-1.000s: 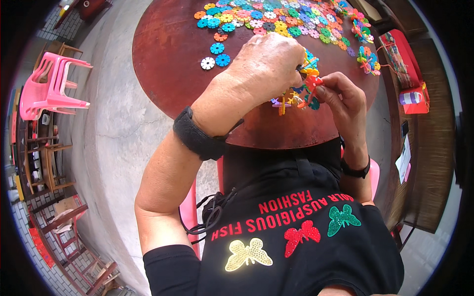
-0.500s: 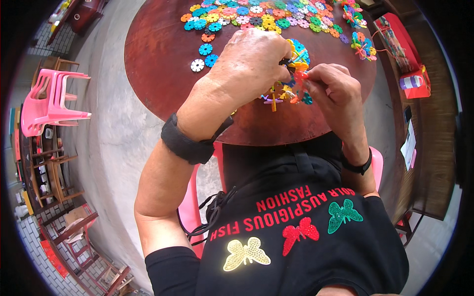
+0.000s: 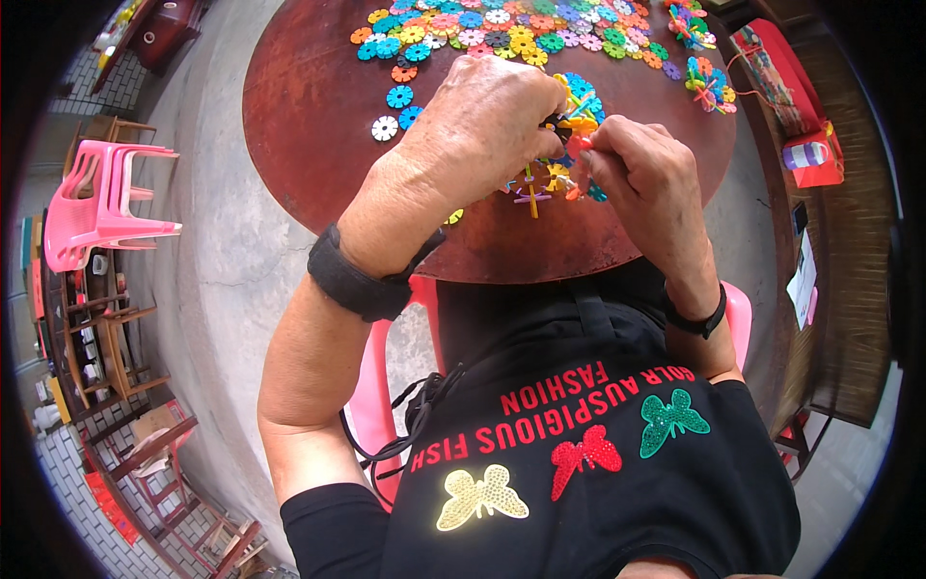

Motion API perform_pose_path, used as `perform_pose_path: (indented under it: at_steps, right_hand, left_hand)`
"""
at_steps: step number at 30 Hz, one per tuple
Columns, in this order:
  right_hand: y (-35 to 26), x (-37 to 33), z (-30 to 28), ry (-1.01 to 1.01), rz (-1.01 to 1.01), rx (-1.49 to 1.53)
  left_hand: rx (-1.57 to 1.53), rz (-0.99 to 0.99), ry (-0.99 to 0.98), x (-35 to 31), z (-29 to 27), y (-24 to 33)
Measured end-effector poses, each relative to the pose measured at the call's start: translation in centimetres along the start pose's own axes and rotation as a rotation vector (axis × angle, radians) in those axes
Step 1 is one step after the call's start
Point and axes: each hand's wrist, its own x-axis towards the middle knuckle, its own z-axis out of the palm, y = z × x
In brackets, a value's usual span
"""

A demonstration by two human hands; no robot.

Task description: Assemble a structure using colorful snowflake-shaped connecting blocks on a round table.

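Note:
My left hand (image 3: 487, 130) is closed on a cluster of interlocked plastic snowflake discs (image 3: 583, 104) in blue, yellow and orange, held above the round table's near part. Its fingertips are partly hidden behind the hand. On the cluster's right side, my right hand (image 3: 648, 174) pinches a red snowflake disc (image 3: 580, 144), touching or very close to the cluster. Below the hands show more joined pieces (image 3: 531, 189) in yellow, purple and teal; whether they belong to the held cluster I cannot tell.
Many loose coloured discs (image 3: 521, 41) cover the far part of the brown round table (image 3: 318, 125). Two finished-looking clusters (image 3: 710, 85) (image 3: 691, 27) sit at its right. Pink stacked chairs (image 3: 96, 207) stand left; a red container (image 3: 820, 159) lies right of the table.
My right hand has shifted slightly up and left with the red disc, closer to the cluster. My left hand has stayed almost where it was.

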Motion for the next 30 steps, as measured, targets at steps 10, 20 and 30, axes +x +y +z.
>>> perform_pose_path:
  at_steps: [10, 20, 30]
  right_hand:
    - [0.2, 0.5, -0.1, -0.073, 0.014, -0.029]
    - [0.4, 0.3, 0.2, -0.035, 0.009, 0.024]
    - [0.5, 0.4, 0.5, -0.007, 0.015, -0.011]
  left_hand:
    - [0.002, 0.039, 0.022, 0.2, 0.1, -0.3]
    - [-0.109, 0.009, 0.013, 0.2, 0.1, -0.8]
    - [-0.063, -0.012, -0.033, 0.8, 0.0, 0.0]
